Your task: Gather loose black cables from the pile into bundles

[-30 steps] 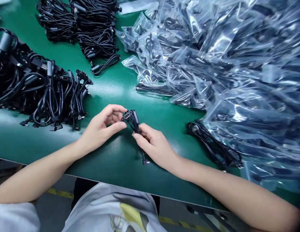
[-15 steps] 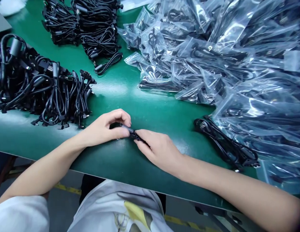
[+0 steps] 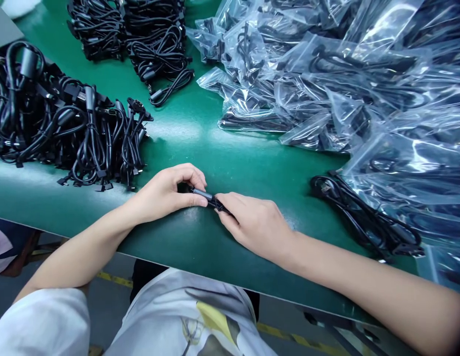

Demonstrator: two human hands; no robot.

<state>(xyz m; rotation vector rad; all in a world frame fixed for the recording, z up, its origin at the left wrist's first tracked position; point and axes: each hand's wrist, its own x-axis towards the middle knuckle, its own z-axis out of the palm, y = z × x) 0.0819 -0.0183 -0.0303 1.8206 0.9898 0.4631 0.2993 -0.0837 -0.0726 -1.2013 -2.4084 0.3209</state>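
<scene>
A small black cable bundle (image 3: 219,204) with a grey cylindrical part (image 3: 202,194) is held between my two hands, near the front edge of the green table (image 3: 200,242). My left hand (image 3: 176,192) is closed on the grey part's end, thumb below and curled fingers above. My right hand (image 3: 254,222) grips the black cable, its fingertips close to the left thumb; the rest of the bundle is hidden under the palm. Right of my right hand lies a loose coiled black cable (image 3: 358,215).
Bundled black cables (image 3: 92,133) are heaped at the left, with more cable bundles (image 3: 156,44) at the back. Clear plastic bags holding cables (image 3: 319,94) cover the back right. A grey object's corner (image 3: 3,27) shows at the upper left.
The view has shifted, so the table items sit a little differently in the frame. My hands keep their grip, and slightly more of the grey part shows between them.
</scene>
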